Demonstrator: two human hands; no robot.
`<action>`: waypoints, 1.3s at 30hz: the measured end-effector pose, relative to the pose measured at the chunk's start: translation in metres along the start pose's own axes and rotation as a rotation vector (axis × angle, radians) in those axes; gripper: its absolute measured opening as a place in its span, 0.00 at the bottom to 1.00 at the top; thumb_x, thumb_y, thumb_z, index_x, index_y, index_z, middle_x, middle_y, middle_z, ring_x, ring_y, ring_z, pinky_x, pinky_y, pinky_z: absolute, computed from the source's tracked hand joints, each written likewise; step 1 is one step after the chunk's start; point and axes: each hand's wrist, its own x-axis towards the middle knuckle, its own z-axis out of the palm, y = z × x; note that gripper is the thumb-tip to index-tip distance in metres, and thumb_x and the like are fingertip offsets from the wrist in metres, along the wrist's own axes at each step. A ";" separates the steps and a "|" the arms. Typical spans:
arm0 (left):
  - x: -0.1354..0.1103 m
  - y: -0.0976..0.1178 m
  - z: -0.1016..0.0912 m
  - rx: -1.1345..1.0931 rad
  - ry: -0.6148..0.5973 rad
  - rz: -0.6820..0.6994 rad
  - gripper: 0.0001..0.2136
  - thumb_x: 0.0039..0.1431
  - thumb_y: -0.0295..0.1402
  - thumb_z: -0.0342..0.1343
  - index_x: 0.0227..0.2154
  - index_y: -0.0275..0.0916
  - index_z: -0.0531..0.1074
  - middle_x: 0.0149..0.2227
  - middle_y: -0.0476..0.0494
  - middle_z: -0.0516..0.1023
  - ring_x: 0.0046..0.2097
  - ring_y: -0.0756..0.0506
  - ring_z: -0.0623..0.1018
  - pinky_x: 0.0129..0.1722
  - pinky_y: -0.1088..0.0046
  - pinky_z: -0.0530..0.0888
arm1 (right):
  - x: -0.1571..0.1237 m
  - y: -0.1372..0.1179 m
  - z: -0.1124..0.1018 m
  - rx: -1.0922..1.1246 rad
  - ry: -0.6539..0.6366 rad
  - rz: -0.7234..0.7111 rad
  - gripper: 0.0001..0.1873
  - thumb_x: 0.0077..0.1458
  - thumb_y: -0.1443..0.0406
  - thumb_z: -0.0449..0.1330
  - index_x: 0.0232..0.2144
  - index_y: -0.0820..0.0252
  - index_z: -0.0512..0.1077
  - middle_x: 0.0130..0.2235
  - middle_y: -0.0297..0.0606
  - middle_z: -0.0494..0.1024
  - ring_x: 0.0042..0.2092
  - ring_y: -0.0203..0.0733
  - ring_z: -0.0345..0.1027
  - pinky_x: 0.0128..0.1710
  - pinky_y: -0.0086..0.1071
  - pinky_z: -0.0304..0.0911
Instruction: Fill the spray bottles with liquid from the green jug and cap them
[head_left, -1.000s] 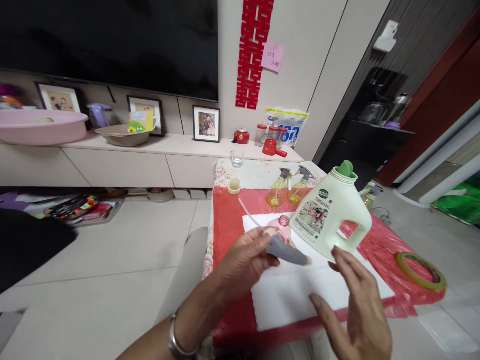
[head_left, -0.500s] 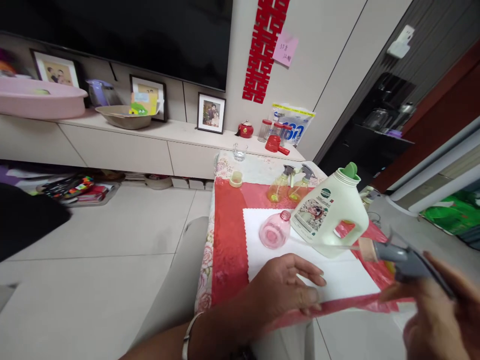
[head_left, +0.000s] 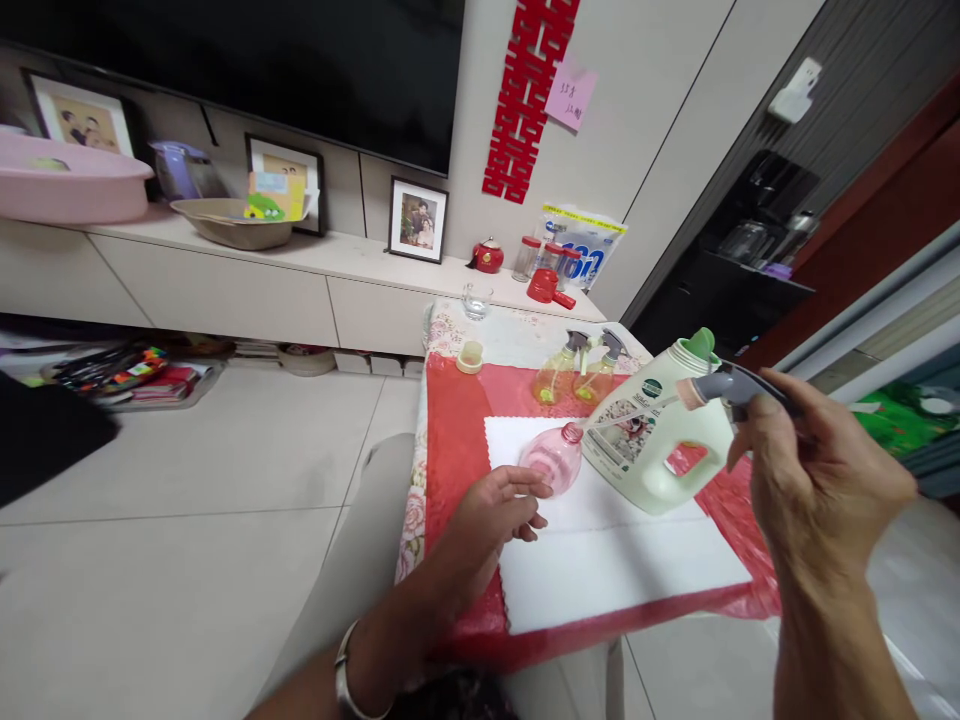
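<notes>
My right hand (head_left: 814, 470) is closed round a grey spray-trigger head (head_left: 731, 385), raised beside the pale green detergent jug (head_left: 664, 425). The head's thin clear tube (head_left: 622, 414) slants down to the mouth of a small pink bottle (head_left: 553, 458) that stands uncapped on a white cloth (head_left: 600, 560). My left hand (head_left: 491, 515) rests on the cloth's left edge with fingers loosely curled, fingertips just short of the pink bottle, holding nothing.
A red cover (head_left: 457, 440) lies over the small table. Two yellow spray bottles (head_left: 574, 370), a small cup (head_left: 471, 356) and a glass (head_left: 475, 300) stand at its far end. A low cabinet (head_left: 225, 290) with photo frames runs along the wall; tiled floor lies to the left.
My right hand lifted the spray head from low right up beside the jug, its tube now at the pink bottle's mouth. My left hand slid left toward the pink bottle.
</notes>
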 end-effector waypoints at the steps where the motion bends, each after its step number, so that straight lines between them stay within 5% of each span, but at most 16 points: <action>1: 0.001 0.000 -0.002 0.000 0.004 0.002 0.16 0.42 0.30 0.61 0.37 0.37 0.75 0.43 0.41 0.78 0.31 0.51 0.75 0.32 0.73 0.67 | 0.005 -0.003 0.003 -0.035 0.041 0.008 0.20 0.66 0.53 0.53 0.54 0.51 0.74 0.37 0.38 0.77 0.35 0.46 0.70 0.37 0.39 0.62; 15: 0.025 -0.004 -0.011 0.243 0.145 0.236 0.12 0.47 0.29 0.60 0.37 0.39 0.74 0.38 0.45 0.80 0.31 0.50 0.73 0.31 0.74 0.69 | -0.022 -0.014 0.060 0.129 -0.206 -0.276 0.14 0.68 0.63 0.56 0.52 0.62 0.72 0.37 0.38 0.76 0.34 0.36 0.70 0.35 0.29 0.64; 26: 0.067 -0.018 0.018 0.550 0.205 0.639 0.19 0.55 0.21 0.52 0.48 0.40 0.72 0.51 0.41 0.78 0.55 0.42 0.75 0.59 0.59 0.70 | -0.032 -0.006 0.073 0.149 -0.266 -0.301 0.15 0.68 0.65 0.55 0.53 0.66 0.72 0.37 0.39 0.74 0.36 0.36 0.68 0.37 0.29 0.63; 39: 0.099 -0.041 0.042 0.480 0.223 0.866 0.16 0.60 0.29 0.58 0.52 0.41 0.70 0.51 0.39 0.80 0.52 0.40 0.79 0.54 0.58 0.75 | -0.037 -0.008 0.073 0.144 -0.312 -0.280 0.16 0.68 0.65 0.55 0.55 0.65 0.72 0.38 0.40 0.73 0.36 0.37 0.69 0.38 0.30 0.63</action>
